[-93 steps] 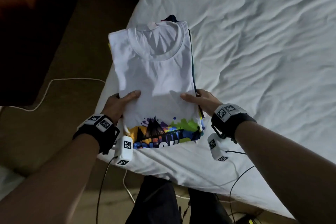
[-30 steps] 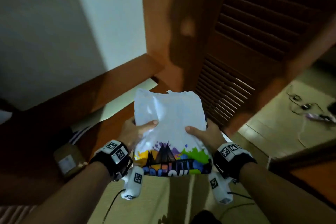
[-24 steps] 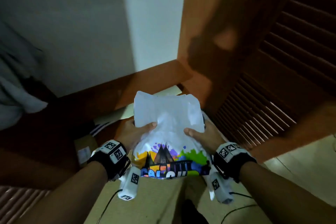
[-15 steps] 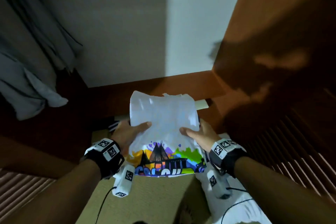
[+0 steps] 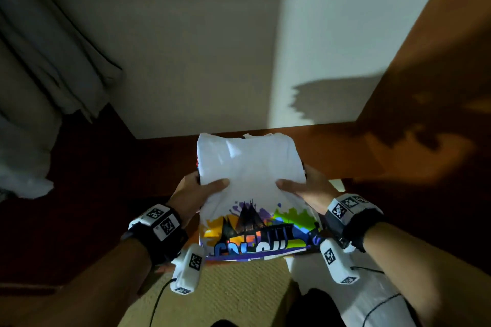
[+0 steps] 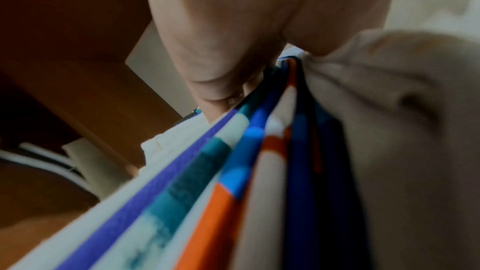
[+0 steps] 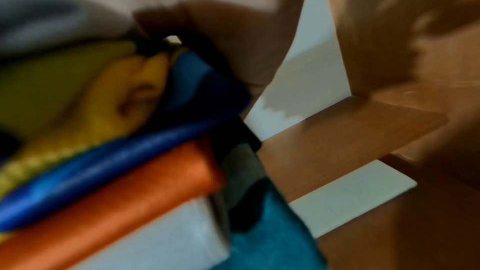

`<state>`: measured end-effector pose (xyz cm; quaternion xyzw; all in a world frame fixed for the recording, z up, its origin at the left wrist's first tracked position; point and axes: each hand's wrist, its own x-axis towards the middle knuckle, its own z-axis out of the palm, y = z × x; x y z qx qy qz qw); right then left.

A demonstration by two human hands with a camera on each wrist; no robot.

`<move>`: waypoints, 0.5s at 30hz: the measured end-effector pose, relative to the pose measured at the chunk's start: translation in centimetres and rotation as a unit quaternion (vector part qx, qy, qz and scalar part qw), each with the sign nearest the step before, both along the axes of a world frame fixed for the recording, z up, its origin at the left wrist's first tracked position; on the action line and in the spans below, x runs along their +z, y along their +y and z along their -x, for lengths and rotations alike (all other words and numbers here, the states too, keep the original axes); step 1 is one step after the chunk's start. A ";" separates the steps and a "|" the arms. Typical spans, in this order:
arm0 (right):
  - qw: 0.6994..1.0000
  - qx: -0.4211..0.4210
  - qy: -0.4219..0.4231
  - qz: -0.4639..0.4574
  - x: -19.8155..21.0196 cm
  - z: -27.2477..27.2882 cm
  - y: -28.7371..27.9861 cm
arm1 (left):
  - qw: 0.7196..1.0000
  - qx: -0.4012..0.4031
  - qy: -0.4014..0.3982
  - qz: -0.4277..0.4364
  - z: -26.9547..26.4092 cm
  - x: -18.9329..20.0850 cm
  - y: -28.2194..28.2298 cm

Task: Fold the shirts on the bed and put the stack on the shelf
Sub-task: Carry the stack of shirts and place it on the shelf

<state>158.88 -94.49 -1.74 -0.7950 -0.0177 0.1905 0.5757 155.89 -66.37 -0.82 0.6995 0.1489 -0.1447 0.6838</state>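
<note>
You hold the stack of shirts (image 5: 249, 194) in the air in front of you, at the centre of the head view. Your left hand (image 5: 191, 194) grips the stack at its 9 o'clock edge, thumb on top of the white shirt (image 5: 247, 164) and fingers underneath. Your right hand (image 5: 308, 188) grips the 3 o'clock edge the same way, thumb on top. Both hands are clamped on the stack, one on each side.

The white shirt is the top layer; its coloured print (image 5: 255, 231) faces you at the 6 o'clock end of the stack. In the left wrist view, the folded edges (image 6: 233, 171) show purple, teal, blue, orange and dark blue layers under the white one, pinched between thumb (image 6: 311, 17) and fingers. In the right wrist view, blurred, the layers (image 7: 130, 151) read yellow, blue, orange, white and teal.

The brown wooden shelf (image 5: 332, 141) lies just beyond the stack, from 12 to 3 o'clock, against the pale wall (image 5: 212, 48). The stack is not resting on it. A grey curtain (image 5: 39, 61) hangs at 10 o'clock. A tan floor (image 5: 225, 295) shows at 6 o'clock.
</note>
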 end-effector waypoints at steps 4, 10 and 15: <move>0.999 -0.021 -0.028 -0.003 -7.8 -8.1 -0.8 | 0.999 0.011 -0.038 0.032 -6.5 -7.4 -0.5; 0.992 0.014 -0.119 0.031 -17.7 -17.9 -0.8 | 0.992 0.042 -0.112 0.035 -13.6 -17.5 -1.4; 0.984 0.038 -0.174 0.025 -22.4 -22.5 0.3 | 0.985 0.073 -0.152 0.040 -16.3 -21.9 -1.0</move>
